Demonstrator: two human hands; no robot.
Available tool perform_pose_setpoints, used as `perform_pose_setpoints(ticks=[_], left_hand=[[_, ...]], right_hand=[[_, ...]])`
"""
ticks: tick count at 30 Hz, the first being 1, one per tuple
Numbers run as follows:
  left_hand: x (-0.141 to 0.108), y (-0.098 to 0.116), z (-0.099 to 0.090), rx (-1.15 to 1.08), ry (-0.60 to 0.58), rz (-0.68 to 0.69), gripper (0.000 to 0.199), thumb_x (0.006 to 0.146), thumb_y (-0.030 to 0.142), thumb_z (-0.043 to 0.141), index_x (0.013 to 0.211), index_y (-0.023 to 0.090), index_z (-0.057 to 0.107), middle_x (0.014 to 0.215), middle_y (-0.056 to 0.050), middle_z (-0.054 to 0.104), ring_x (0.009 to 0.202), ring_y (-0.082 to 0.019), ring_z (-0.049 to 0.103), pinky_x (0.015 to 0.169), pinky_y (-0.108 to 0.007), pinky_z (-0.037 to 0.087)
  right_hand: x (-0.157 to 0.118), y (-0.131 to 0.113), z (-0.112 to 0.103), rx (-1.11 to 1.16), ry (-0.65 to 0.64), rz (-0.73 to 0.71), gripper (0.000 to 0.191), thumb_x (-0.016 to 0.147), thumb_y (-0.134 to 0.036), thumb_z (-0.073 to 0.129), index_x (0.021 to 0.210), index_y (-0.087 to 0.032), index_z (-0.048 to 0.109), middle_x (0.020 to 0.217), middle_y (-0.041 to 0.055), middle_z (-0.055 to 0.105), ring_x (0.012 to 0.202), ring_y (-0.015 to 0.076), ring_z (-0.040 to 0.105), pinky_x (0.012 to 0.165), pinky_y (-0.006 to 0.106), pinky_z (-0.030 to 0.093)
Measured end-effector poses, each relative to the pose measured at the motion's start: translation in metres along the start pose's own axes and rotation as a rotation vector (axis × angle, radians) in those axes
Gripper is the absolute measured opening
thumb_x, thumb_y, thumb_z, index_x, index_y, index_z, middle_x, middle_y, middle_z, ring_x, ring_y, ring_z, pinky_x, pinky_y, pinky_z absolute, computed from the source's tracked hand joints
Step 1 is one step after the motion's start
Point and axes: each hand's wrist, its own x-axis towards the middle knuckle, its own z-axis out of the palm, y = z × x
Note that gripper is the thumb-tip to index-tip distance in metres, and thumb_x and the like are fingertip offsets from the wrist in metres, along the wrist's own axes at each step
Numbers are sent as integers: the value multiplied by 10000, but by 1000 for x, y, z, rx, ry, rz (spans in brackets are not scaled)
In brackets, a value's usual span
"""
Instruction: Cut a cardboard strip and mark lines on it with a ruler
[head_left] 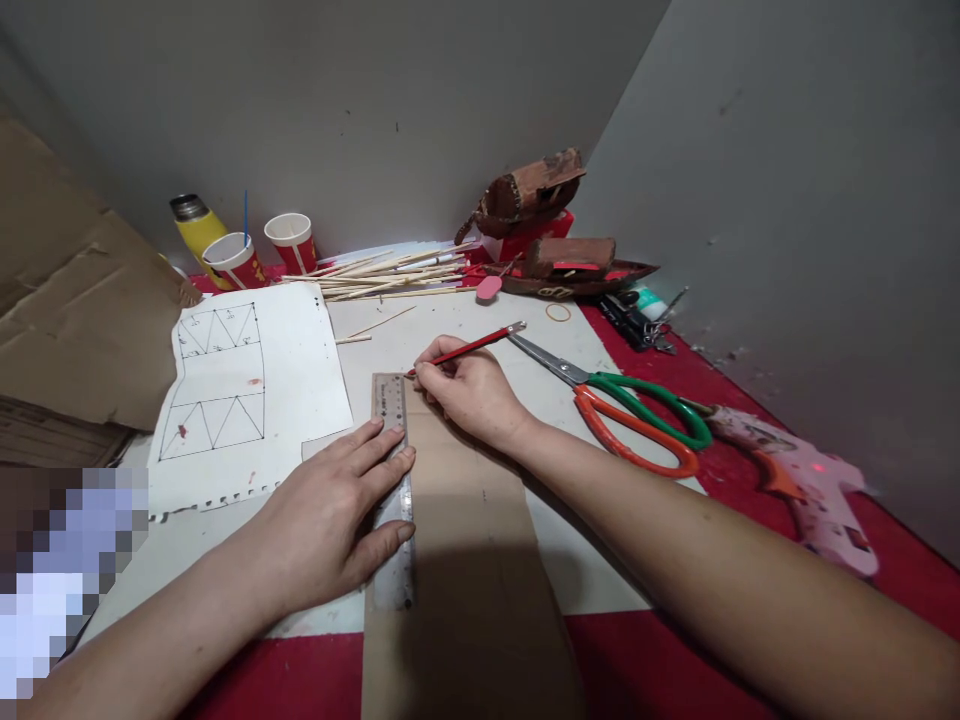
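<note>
Fine numerals and print line a clear ruler (394, 590) lying lengthwise along the left side of a brown cardboard strip (469, 470), too small to read reliably; small handwritten marks on a sheet of line drawings (296, 380) at left are equally faint. The left hand (341, 505) presses down palm-first, fingers spread across the ruler, thumb at its right edge. The right hand (472, 390) pinches a red pencil (472, 348) between thumb and fingers, its point by the ruler's far end, perhaps touching the cardboard. The palm hides the ruler's middle; the frame cuts off both forearms and the strip's near end, and pixelation blurs the lower left corner.
</note>
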Motion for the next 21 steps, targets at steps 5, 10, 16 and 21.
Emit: perform_pose_setpoints(ticks=[5,10,16,21], left_hand=[[-1,0,1,6,15,9,603,934,403,567,1457,108,516,1559,-152,431,1464,-359,354,1156,-536,398],[-1,0,0,22,14,20,607,939,407,560,1459,99,513,1552,-155,442,1460,-360,360,1153,-533,403],[-1,0,-1,15,1,3,607,939,417,562,1465,120,507,1565,-145,423,1469,-350,345,1165,-524,388],[-1,0,0,-3,-3,1,608,935,410,568,1462,112,508,1562,-151,425,1472,-353,339,1168,-527,385]], right_hand=[[0,-1,-1,-34,-15,-15,83,767,-251,519,699,-211,546,606,-15,587,558,135,514,546,255,381],[0,0,-1,-69,-14,-17,84,763,-233,510,682,-216,523,585,-24,557,544,130,497,543,257,364],[-2,-1,-1,-76,9,-40,91,772,-232,514,682,-221,508,556,-37,524,518,123,459,529,256,347],[-3,-2,-1,-62,-9,-21,91,786,-246,522,700,-219,533,585,-24,560,542,131,491,530,251,363]])
